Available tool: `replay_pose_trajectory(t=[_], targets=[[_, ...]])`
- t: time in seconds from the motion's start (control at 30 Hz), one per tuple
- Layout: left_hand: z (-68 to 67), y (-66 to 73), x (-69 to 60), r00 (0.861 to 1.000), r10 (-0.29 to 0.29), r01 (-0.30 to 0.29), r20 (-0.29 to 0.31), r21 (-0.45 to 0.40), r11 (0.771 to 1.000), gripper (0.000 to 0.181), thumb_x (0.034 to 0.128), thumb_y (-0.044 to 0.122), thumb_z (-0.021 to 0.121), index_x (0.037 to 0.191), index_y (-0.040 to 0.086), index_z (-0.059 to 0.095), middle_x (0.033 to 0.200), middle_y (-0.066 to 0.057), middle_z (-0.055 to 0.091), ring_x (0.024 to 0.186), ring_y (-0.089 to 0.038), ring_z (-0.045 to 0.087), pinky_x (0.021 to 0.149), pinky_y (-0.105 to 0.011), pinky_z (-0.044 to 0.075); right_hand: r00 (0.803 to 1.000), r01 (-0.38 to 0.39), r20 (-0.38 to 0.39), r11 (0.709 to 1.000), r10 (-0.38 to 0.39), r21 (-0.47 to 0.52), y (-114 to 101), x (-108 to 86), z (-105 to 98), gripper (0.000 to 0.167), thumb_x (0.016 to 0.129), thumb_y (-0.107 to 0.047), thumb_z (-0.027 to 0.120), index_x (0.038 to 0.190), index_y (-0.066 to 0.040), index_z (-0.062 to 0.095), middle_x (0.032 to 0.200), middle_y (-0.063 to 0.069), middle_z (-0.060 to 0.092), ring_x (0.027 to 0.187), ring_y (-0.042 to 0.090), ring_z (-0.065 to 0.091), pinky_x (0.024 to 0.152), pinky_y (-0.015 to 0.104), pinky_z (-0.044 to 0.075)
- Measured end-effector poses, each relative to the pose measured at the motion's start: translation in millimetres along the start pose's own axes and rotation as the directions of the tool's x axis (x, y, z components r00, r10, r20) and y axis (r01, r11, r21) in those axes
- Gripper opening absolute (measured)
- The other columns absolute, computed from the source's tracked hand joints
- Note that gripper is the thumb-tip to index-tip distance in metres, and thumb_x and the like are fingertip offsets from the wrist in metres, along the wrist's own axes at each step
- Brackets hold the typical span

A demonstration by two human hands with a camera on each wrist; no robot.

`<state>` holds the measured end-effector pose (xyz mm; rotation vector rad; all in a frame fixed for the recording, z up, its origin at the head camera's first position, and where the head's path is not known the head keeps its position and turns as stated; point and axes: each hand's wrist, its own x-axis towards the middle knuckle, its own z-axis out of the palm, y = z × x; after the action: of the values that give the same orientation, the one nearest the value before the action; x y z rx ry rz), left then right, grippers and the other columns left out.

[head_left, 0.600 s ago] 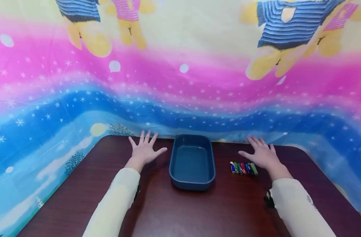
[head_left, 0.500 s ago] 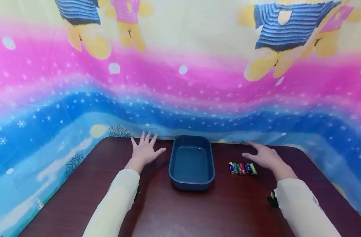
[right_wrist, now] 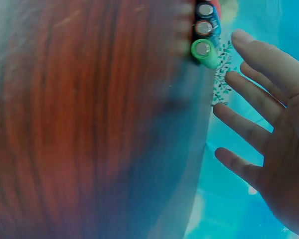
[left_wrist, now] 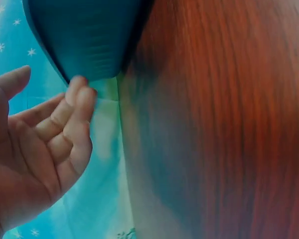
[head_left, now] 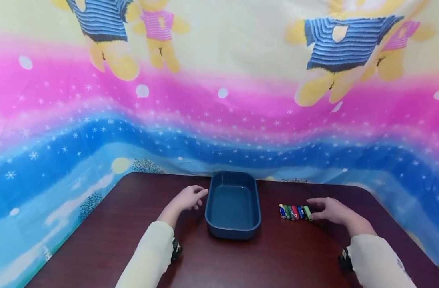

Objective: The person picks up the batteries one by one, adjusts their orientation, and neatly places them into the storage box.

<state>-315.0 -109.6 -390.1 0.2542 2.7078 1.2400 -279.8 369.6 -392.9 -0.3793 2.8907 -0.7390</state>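
A dark blue-grey rectangular tub [head_left: 232, 232] stands at the middle of the table, its inside bare. My left hand [head_left: 185, 200] is just left of it, fingers loosely bent and holding nothing; the left wrist view shows the same hand [left_wrist: 45, 144] beside the tub's wall [left_wrist: 84, 40]. Several batteries in mixed colours [head_left: 295, 212] lie side by side in a row right of the tub. My right hand [head_left: 332, 211] is at the row's right end, near the light green battery [head_left: 308, 213]. In the right wrist view, its spread fingers are apart from that battery [right_wrist: 204, 53].
The dark red-brown wooden table [head_left: 219, 268] meets a patterned cloth [head_left: 219, 132] with bears and snowflakes, which hangs along its back and sides. A dark band with a device sits at each wrist.
Both hands have come back from the table's rear edge. The left has moved toward the tub with its fingers bending; the right has lowered beside the batteries. The head view has tilted slightly up.
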Motion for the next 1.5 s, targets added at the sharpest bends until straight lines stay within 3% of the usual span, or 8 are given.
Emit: replay_pose_trajectory(t=[0.17,0.53,0.97,1.27,1.4,1.5], targets=[[5.7,-3.4,1.5,0.999,-0.021,0.026,0.04,-0.128,0.991,0.048,0.0955,0.038,0.048,0.129,0.004,0.05,0.07,-0.01,0.063,0.057,-0.02,0.059,0.054,-0.035,0.047,0.999,-0.006,0.034,1.0,0.006,0.021,1.6,4.4,6.7,0.068,0.077,-0.024,0.075,0.134,0.001,0.046,0.127,0.035,0.043,0.114,0.05,0.041,0.083,0.055,0.044],[11.1,0.2,3.7,0.992,0.048,-0.026,0.113,-0.186,0.982,0.048,0.0938,0.025,0.055,0.133,-0.001,0.045,0.063,-0.009,0.059,0.048,-0.017,0.052,0.046,-0.03,0.044,0.999,-0.004,0.046,1.0,0.004,0.01,6.2,9.9,8.9,0.062,0.075,-0.014,0.075,0.127,0.005,0.05,0.129,0.033,0.04,0.117,0.053,0.033,0.086,0.059,0.04],[13.0,-4.6,8.7,0.985,0.001,0.058,0.175,-0.332,0.942,0.051,0.0938,0.02,0.055,0.138,-0.001,0.038,0.063,-0.009,0.057,0.046,-0.015,0.052,0.048,-0.03,0.048,0.998,-0.009,0.055,1.0,0.01,-0.013,7.9,13.5,9.6,0.06,0.074,-0.017,0.077,0.125,0.003,0.053,0.129,0.032,0.04,0.116,0.052,0.034,0.085,0.06,0.04],[14.5,-6.9,12.3,0.966,0.022,0.097,0.258,-0.438,0.894,0.056,0.0947,0.017,0.052,0.143,0.003,0.028,0.059,-0.012,0.054,0.043,-0.018,0.057,0.045,-0.031,0.05,0.998,-0.03,0.049,0.999,0.032,-0.028,7.1,13.0,10.0,0.059,0.073,-0.017,0.077,0.124,0.001,0.054,0.127,0.032,0.042,0.114,0.05,0.037,0.085,0.06,0.039],[11.7,-4.8,13.0,0.957,0.012,0.121,0.29,-0.437,0.891,0.057,0.0944,0.016,0.052,0.144,0.005,0.026,0.06,-0.012,0.054,0.044,-0.019,0.058,0.046,-0.032,0.051,0.999,-0.03,0.037,0.999,0.031,-0.032,6.5,12.9,9.2,0.06,0.073,-0.018,0.077,0.124,0.0,0.054,0.127,0.033,0.042,0.113,0.049,0.039,0.084,0.059,0.041],[8.8,-2.3,14.4,0.956,0.001,0.125,0.294,-0.409,0.904,0.057,0.0933,0.016,0.053,0.144,0.005,0.028,0.066,-0.013,0.057,0.048,-0.019,0.058,0.047,-0.032,0.051,0.999,-0.026,0.02,1.0,0.027,-0.015,7.6,13.2,7.6,0.059,0.074,-0.018,0.076,0.125,0.001,0.052,0.125,0.034,0.044,0.111,0.048,0.042,0.083,0.056,0.043]])
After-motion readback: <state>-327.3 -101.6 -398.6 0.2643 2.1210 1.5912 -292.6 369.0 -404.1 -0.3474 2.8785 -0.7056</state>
